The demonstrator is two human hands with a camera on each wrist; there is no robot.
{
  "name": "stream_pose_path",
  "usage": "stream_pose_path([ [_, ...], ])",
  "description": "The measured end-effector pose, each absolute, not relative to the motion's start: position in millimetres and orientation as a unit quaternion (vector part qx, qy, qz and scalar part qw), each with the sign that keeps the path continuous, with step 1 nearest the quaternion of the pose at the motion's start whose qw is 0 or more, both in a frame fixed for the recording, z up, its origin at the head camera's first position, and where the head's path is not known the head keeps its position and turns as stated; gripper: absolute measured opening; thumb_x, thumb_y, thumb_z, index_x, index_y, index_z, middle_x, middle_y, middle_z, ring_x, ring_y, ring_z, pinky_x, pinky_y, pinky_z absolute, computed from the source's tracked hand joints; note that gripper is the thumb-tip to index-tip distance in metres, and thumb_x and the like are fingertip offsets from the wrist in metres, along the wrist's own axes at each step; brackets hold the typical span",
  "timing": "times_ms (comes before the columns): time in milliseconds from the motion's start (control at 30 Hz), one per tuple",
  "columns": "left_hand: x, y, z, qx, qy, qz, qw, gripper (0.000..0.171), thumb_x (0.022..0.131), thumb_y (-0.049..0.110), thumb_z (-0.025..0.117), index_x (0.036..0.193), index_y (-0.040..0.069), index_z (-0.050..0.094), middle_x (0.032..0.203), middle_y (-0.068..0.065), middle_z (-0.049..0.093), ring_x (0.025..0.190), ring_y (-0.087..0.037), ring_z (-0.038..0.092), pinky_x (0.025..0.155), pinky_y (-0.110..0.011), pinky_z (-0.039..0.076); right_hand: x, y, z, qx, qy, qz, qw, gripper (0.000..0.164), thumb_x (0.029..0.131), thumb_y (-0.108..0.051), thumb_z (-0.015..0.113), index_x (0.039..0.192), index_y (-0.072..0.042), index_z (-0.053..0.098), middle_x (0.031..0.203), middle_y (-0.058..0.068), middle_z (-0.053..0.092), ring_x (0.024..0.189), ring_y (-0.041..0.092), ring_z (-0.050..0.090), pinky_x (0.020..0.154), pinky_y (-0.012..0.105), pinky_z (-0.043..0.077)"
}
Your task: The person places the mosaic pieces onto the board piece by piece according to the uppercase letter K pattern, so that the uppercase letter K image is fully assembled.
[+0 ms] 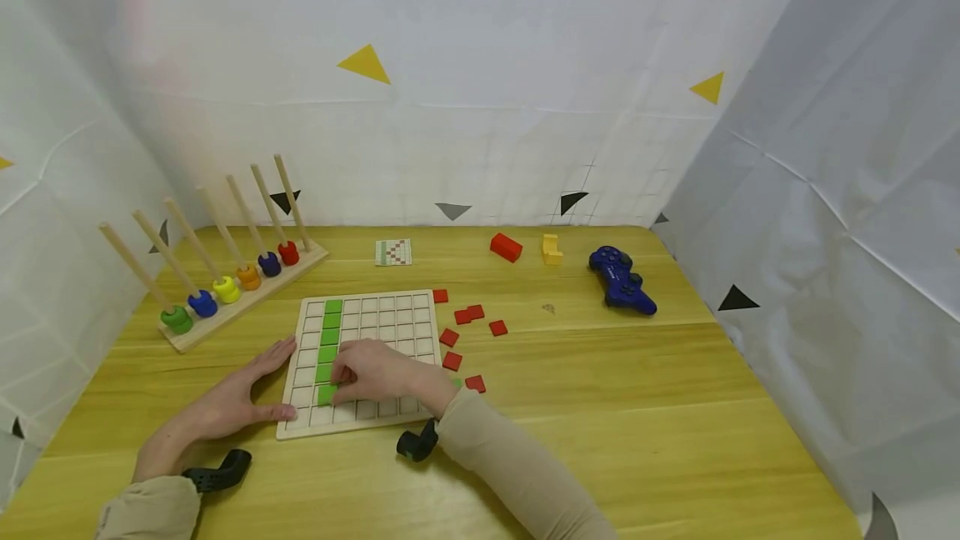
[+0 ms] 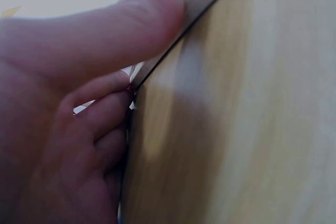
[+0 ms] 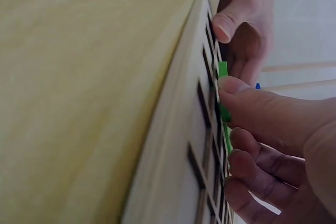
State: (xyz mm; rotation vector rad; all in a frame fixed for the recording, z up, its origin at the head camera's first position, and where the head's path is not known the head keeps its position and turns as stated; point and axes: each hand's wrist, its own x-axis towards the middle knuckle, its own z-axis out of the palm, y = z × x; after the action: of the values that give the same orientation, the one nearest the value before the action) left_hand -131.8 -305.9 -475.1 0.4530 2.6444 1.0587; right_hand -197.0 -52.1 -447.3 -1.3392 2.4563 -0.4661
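Observation:
A wooden grid board [image 1: 405,317] lies on the table, with several green tiles [image 1: 329,337] in one column near its left side. My right hand [image 1: 381,372] reaches over the board and pinches a green tile [image 3: 223,67] at the lower end of that column. In the right wrist view the thumb is against this tile, and the index fingertip is hidden. Along the board's left edge rests my left hand [image 1: 225,407], thumb and fingers spread and touching the edge.
Several red tiles [image 1: 449,337] lie scattered right of the board, and a green tile is partly covered by the right wrist. Behind are a peg stand with coloured rings [image 1: 255,297], a pattern card [image 1: 393,252], a red block [image 1: 506,247], a yellow block [image 1: 552,255] and a blue game controller [image 1: 621,280].

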Motion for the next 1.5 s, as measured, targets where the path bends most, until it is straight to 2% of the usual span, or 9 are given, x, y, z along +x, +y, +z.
stream_pose_path([
  [700, -131, -305, -474, 0.157, 0.912, 0.358, 0.126, 0.105, 0.082, 0.047, 0.078, 0.161, 0.011, 0.019, 0.166, -0.024, 0.011, 0.147, -0.056, 0.01, 0.107, -0.078, 0.015, -197, -53, -459, -0.495, 0.848, -0.159, 0.099, 0.016, 0.092, -0.037, 0.072, 0.091, -0.021, 0.068, 0.082, -0.014, 0.057, 0.074, -0.002, 0.048, 0.064, 0.009, 0.035],
  [1033, -132, -306, -476, 0.153, 0.913, 0.356, 0.127, 0.105, 0.082, 0.048, 0.078, 0.161, 0.013, 0.019, 0.166, -0.023, 0.011, 0.147, -0.056, 0.01, 0.107, -0.078, 0.014, -197, -55, -461, -0.491, 0.848, -0.17, 0.106, 0.016, 0.092, -0.036, 0.073, 0.09, -0.022, 0.067, 0.08, -0.015, 0.057, 0.073, -0.003, 0.048, 0.063, 0.009, 0.035],
  [1267, -132, -306, -475, 0.148, 0.916, 0.351, 0.129, 0.101, 0.084, 0.049, 0.076, 0.161, 0.014, 0.02, 0.166, -0.023, 0.012, 0.147, -0.055, 0.01, 0.108, -0.077, 0.015, -193, -57, -462, -0.5, 0.84, -0.19, 0.085, 0.011, 0.093, -0.027, 0.071, 0.085, -0.022, 0.067, 0.08, -0.015, 0.057, 0.073, -0.004, 0.047, 0.064, 0.007, 0.034],
  [1500, -131, -305, -474, 0.146, 0.915, 0.353, 0.129, 0.099, 0.085, 0.048, 0.075, 0.161, 0.014, 0.021, 0.166, -0.023, 0.012, 0.147, -0.055, 0.01, 0.109, -0.077, 0.014, -192, -58, -464, -0.486, 0.844, -0.204, 0.095, 0.012, 0.093, -0.024, 0.07, 0.083, -0.023, 0.065, 0.078, -0.016, 0.057, 0.071, -0.005, 0.047, 0.062, 0.006, 0.035],
])
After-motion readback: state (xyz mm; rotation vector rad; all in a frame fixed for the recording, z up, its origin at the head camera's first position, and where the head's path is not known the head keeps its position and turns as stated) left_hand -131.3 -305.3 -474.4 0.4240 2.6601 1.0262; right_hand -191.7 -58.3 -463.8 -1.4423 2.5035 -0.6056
